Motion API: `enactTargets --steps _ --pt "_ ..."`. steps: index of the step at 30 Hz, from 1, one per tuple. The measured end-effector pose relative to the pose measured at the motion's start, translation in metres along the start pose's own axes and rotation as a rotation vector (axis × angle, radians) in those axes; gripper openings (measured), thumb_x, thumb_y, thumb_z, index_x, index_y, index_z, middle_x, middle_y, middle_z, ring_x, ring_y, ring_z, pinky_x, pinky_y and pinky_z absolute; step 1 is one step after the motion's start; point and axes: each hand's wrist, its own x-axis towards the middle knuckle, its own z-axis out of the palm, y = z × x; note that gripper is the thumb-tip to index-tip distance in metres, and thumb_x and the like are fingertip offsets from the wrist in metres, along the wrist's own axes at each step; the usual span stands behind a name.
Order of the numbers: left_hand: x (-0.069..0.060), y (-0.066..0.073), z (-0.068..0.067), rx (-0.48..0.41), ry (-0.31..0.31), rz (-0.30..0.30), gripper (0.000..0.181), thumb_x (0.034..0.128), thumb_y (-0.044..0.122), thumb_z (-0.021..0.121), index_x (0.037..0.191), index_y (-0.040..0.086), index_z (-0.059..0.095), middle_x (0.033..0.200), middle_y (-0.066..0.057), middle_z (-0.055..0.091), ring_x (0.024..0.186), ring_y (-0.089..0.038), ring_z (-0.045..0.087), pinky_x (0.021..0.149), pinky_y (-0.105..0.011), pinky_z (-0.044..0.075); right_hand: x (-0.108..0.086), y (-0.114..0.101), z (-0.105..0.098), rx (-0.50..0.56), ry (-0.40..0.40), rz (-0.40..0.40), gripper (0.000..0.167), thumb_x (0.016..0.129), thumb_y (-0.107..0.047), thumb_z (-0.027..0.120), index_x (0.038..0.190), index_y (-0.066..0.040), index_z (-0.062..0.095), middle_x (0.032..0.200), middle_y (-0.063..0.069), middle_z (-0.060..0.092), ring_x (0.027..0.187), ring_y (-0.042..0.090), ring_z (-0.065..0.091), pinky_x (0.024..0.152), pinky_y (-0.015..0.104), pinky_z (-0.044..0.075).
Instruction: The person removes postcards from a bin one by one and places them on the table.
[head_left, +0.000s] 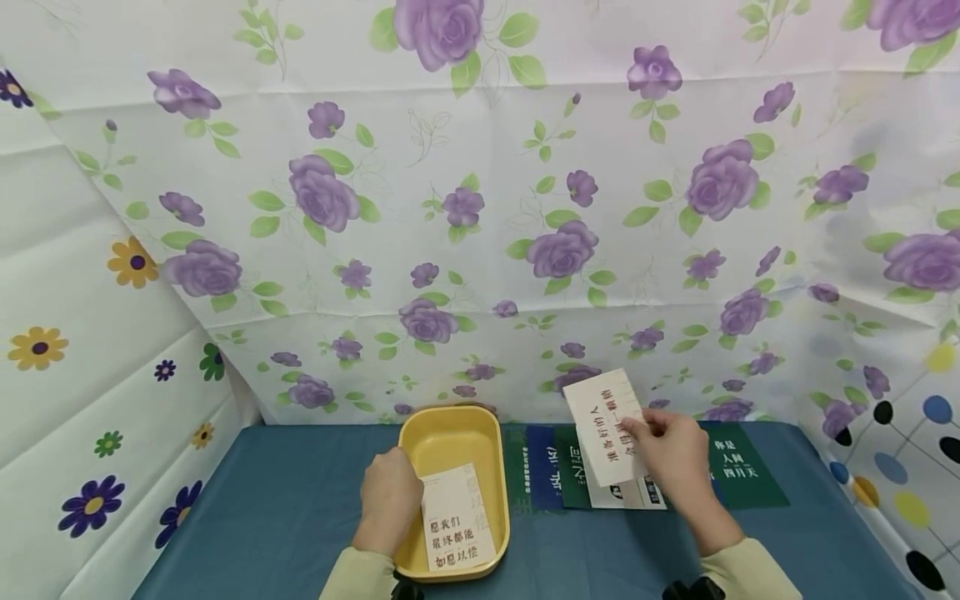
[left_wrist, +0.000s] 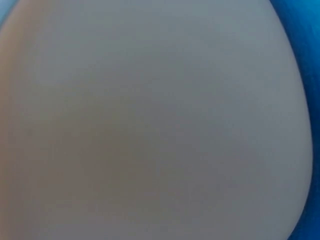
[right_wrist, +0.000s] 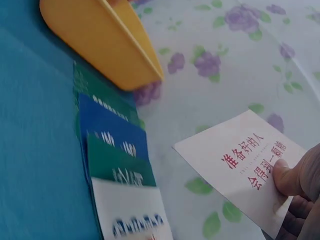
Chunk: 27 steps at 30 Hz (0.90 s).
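My left hand (head_left: pixel 392 500) grips the left rim of a yellow plastic tray (head_left: pixel 504 492), fingers curled over the edge. Inside the tray lies a white card (head_left: pixel 453 508) printed with dark Chinese characters. With thumb and fingers, my right hand (head_left: pixel 678 462) pinches another white card (head_left: pixel 596 425) by its right edge, above the row of cards. The red writing on that held card (right_wrist: pixel 235 160) faces the right wrist camera. A blurred patch of skin fills most of the left wrist view, hiding what the hand holds there.
Right of the tray, overlapping cards lie in a row: a blue card (head_left: pixel 543 467), a dark green card (right_wrist: pixel 120 167), a white card (right_wrist: pixel 130 205) and a green card (head_left: pixel 746 467) at the end. Behind the blue tabletop (head_left: pixel 300 500) hangs a flowered cloth (head_left: pixel 480 208).
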Motion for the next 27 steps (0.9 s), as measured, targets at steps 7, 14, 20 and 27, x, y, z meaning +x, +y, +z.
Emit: enactTargets --steps 7,14,20,27 --pt "0.000 0.000 0.001 0.009 -0.004 -0.009 0.009 0.0802 -0.001 0.062 0.089 -0.003 0.065 0.068 -0.014 0.064 0.052 -0.024 0.062 0.041 -0.031 0.044 0.014 0.022 -0.027 -0.068 0.104 -0.004 0.043 0.087 -0.044 0.061 0.108 -0.007 0.070 0.081 0.012 0.070 0.056 0.012 0.059 0.045 0.028 0.045" --pt "-0.001 0.000 0.002 0.013 -0.007 -0.010 0.009 0.0801 0.000 0.062 0.089 -0.002 0.065 0.067 -0.013 0.063 0.051 -0.022 0.060 0.040 -0.030 0.043 0.029 0.046 -0.053 -0.130 0.180 -0.001 0.046 0.089 -0.041 0.059 0.114 -0.003 0.066 0.085 0.019 0.070 0.053 0.013 0.058 0.042 0.028 0.043" --pt "0.000 -0.001 0.003 0.006 -0.015 -0.017 0.008 0.0804 0.000 0.062 0.088 -0.002 0.065 0.065 -0.013 0.062 0.050 -0.022 0.059 0.039 -0.029 0.042 0.040 0.073 -0.075 -0.166 0.190 0.068 0.051 0.091 -0.043 0.055 0.122 -0.003 0.061 0.092 0.023 0.069 0.050 0.011 0.056 0.040 0.029 0.042" --pt "0.001 -0.001 0.003 -0.001 -0.019 -0.012 0.012 0.0801 -0.001 0.062 0.091 -0.003 0.066 0.068 -0.013 0.064 0.053 -0.023 0.061 0.041 -0.031 0.044 0.050 0.109 -0.097 -0.251 0.219 0.092 0.048 0.092 -0.039 0.054 0.121 -0.001 0.061 0.090 0.023 0.068 0.065 0.025 0.058 0.045 0.030 0.037"
